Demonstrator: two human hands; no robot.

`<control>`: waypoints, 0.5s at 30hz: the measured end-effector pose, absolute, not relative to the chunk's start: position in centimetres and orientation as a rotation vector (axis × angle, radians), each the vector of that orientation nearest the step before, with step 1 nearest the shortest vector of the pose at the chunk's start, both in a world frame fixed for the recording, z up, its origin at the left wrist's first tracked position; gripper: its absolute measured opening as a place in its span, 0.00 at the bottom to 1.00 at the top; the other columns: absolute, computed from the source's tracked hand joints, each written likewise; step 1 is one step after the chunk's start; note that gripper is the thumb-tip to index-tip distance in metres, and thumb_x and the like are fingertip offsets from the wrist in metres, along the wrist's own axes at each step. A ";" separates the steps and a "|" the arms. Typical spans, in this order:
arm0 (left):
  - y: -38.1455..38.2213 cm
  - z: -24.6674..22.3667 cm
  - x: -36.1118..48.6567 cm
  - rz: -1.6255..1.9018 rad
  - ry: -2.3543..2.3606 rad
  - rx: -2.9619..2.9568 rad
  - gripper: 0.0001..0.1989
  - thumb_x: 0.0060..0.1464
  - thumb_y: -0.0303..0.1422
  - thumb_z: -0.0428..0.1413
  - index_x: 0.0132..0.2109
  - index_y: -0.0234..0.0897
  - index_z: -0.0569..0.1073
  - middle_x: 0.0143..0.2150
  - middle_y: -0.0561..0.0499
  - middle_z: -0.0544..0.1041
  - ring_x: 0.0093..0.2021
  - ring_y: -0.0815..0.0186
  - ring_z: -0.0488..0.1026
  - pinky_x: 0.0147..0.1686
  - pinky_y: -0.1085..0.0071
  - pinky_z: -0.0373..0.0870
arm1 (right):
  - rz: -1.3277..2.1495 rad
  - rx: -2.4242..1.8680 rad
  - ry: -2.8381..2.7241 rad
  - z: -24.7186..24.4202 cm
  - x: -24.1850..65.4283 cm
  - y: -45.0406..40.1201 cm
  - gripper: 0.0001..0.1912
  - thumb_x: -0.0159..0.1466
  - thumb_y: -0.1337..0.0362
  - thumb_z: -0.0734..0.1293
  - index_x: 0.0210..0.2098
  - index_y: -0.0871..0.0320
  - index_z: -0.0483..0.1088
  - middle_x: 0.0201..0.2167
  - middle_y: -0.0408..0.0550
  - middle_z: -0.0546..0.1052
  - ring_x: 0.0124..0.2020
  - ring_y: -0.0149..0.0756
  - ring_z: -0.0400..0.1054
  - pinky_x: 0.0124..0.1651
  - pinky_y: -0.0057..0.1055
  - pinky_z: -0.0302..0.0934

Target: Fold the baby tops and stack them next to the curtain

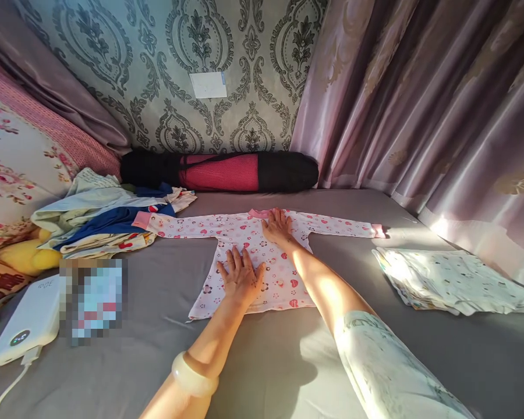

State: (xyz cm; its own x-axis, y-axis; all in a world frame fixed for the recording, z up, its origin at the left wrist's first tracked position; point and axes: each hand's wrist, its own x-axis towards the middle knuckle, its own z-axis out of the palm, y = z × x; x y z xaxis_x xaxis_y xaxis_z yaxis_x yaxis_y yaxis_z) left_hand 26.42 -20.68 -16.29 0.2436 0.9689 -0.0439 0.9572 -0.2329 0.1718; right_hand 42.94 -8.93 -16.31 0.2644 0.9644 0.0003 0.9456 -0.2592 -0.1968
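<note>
A small long-sleeved shirt (pixel 283 279), white with pink hearts and flowers, lies spread on the grey bed sheet (pixel 157 372). Both its sleeves reach out sideways, ending in pink cuffs. My left hand (pixel 240 276) rests flat on the lower middle of the shirt, fingers spread. Farther up, my right hand (pixel 278 228) lies with its fingers stretched out just below the pink collar (pixel 258 214), partly covering the shirt there. Neither hand grasps the cloth.
Crumpled clothes (pixel 100 203) are heaped at left, touching the near cuff area. Folded clothes (pixel 454 279) lie at right. A white power bank (pixel 30 317) with a cable sits at lower left beside a blurred item (pixel 98 302). A black-and-red rolled bag (pixel 220 171) lies along the wall.
</note>
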 end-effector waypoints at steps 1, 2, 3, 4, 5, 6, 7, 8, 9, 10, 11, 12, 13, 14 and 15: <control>-20.7 -16.2 26.4 0.120 1.833 2.345 0.38 0.65 0.49 0.39 0.70 0.23 0.55 0.73 0.28 0.47 0.73 0.38 0.44 0.65 0.34 0.44 | 0.192 -2.378 -1.805 -16.2 42.9 -8.9 0.32 0.73 0.54 0.49 0.72 0.61 0.49 0.74 0.56 0.44 0.74 0.50 0.35 0.71 0.53 0.35; -20.6 -16.1 26.4 0.135 1.832 2.344 0.37 0.65 0.49 0.39 0.70 0.24 0.56 0.73 0.29 0.48 0.73 0.39 0.45 0.65 0.35 0.45 | 0.194 -2.385 -1.804 -16.1 42.8 -9.0 0.31 0.73 0.54 0.49 0.72 0.61 0.49 0.74 0.56 0.43 0.74 0.50 0.35 0.71 0.54 0.35; -20.6 -16.1 26.3 0.154 1.836 2.340 0.37 0.65 0.48 0.39 0.70 0.23 0.57 0.73 0.29 0.49 0.72 0.39 0.46 0.65 0.35 0.46 | 0.183 -2.380 -1.810 -16.0 42.6 -9.2 0.31 0.73 0.55 0.49 0.72 0.62 0.48 0.74 0.57 0.43 0.74 0.49 0.34 0.71 0.54 0.34; -20.4 -16.1 26.3 0.182 1.846 2.338 0.35 0.66 0.46 0.39 0.69 0.23 0.58 0.72 0.29 0.51 0.72 0.40 0.47 0.65 0.37 0.47 | 0.166 -2.355 -1.835 -15.9 42.2 -9.6 0.31 0.73 0.56 0.49 0.72 0.62 0.48 0.74 0.57 0.43 0.74 0.49 0.34 0.71 0.54 0.34; -20.3 -16.1 26.2 0.221 1.868 2.340 0.34 0.66 0.43 0.38 0.69 0.22 0.59 0.72 0.29 0.52 0.72 0.41 0.48 0.66 0.38 0.47 | 0.153 -2.302 -1.889 -15.8 41.7 -10.0 0.31 0.73 0.57 0.48 0.72 0.62 0.48 0.74 0.57 0.44 0.74 0.47 0.34 0.71 0.53 0.33; -20.1 -16.3 26.1 0.269 1.901 2.344 0.33 0.66 0.41 0.38 0.68 0.21 0.59 0.72 0.29 0.53 0.72 0.43 0.48 0.67 0.40 0.47 | 0.148 -2.222 -1.969 -15.8 41.1 -10.5 0.30 0.74 0.57 0.47 0.72 0.62 0.48 0.74 0.57 0.44 0.74 0.46 0.35 0.72 0.52 0.33; -19.9 -16.5 26.0 0.317 1.936 2.351 0.32 0.66 0.38 0.38 0.68 0.20 0.60 0.72 0.29 0.53 0.73 0.44 0.48 0.67 0.42 0.47 | 0.160 -2.117 -2.074 -15.8 40.4 -11.0 0.30 0.74 0.58 0.46 0.72 0.61 0.48 0.74 0.55 0.45 0.74 0.44 0.35 0.72 0.51 0.34; -19.7 -16.7 25.9 0.353 1.966 2.360 0.31 0.65 0.36 0.38 0.68 0.19 0.60 0.71 0.29 0.54 0.73 0.45 0.47 0.68 0.44 0.46 | 0.192 -2.001 -2.189 -15.8 39.7 -11.4 0.30 0.74 0.57 0.46 0.72 0.60 0.49 0.74 0.54 0.46 0.74 0.43 0.37 0.72 0.50 0.35; -19.5 -17.0 25.9 0.370 1.985 2.366 0.31 0.65 0.35 0.39 0.67 0.18 0.60 0.71 0.28 0.54 0.73 0.45 0.47 0.68 0.45 0.46 | 0.220 -1.904 -2.287 -15.9 39.0 -11.8 0.30 0.74 0.58 0.46 0.72 0.60 0.50 0.74 0.53 0.48 0.74 0.43 0.37 0.72 0.50 0.36; -19.4 -17.2 25.8 0.367 1.994 2.367 0.31 0.65 0.35 0.40 0.67 0.17 0.60 0.71 0.28 0.55 0.73 0.45 0.48 0.68 0.47 0.46 | 0.243 -1.825 -2.368 -15.9 38.3 -12.0 0.29 0.73 0.58 0.47 0.71 0.59 0.51 0.73 0.52 0.49 0.74 0.42 0.38 0.72 0.50 0.36; -19.3 -17.4 25.7 0.348 1.992 2.362 0.31 0.65 0.35 0.40 0.67 0.17 0.60 0.70 0.27 0.55 0.72 0.45 0.49 0.68 0.47 0.47 | 0.260 -1.770 -2.427 -16.0 37.8 -12.0 0.29 0.73 0.59 0.47 0.71 0.60 0.51 0.73 0.52 0.50 0.74 0.42 0.39 0.73 0.49 0.36; -19.2 -17.5 25.7 0.322 1.986 2.353 0.31 0.65 0.35 0.40 0.68 0.16 0.59 0.70 0.27 0.55 0.72 0.45 0.49 0.68 0.48 0.48 | 0.272 -1.741 -2.462 -16.0 37.5 -11.8 0.29 0.73 0.59 0.47 0.71 0.60 0.51 0.73 0.51 0.51 0.74 0.42 0.39 0.73 0.48 0.36; -19.2 -17.6 25.6 0.298 1.979 2.341 0.31 0.65 0.36 0.40 0.68 0.16 0.59 0.71 0.27 0.54 0.72 0.44 0.49 0.68 0.48 0.48 | 0.283 -1.729 -2.480 -16.0 37.2 -11.5 0.30 0.73 0.59 0.47 0.71 0.60 0.51 0.73 0.51 0.50 0.74 0.42 0.39 0.73 0.48 0.36; -19.3 -17.5 25.7 0.276 1.974 2.327 0.32 0.65 0.37 0.40 0.68 0.17 0.58 0.71 0.28 0.53 0.72 0.44 0.49 0.68 0.47 0.48 | 0.294 -1.734 -2.482 -16.0 37.1 -10.9 0.30 0.73 0.59 0.47 0.72 0.60 0.50 0.73 0.51 0.49 0.74 0.42 0.39 0.73 0.48 0.36; -19.3 -17.4 25.7 0.258 1.970 2.315 0.32 0.66 0.38 0.40 0.69 0.17 0.57 0.71 0.28 0.52 0.72 0.43 0.48 0.68 0.46 0.47 | 0.294 -1.749 -2.473 -16.0 37.0 -10.3 0.30 0.73 0.58 0.46 0.72 0.60 0.50 0.73 0.51 0.49 0.74 0.43 0.40 0.73 0.47 0.36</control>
State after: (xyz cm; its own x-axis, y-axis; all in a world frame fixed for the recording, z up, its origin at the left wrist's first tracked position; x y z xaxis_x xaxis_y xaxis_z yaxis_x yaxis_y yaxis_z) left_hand 25.67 -19.33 -17.40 0.1535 0.9857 0.0694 0.9703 -0.1636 0.1781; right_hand 37.02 -10.29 -15.99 -0.3363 0.9412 -0.0310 0.9222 0.3225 -0.2134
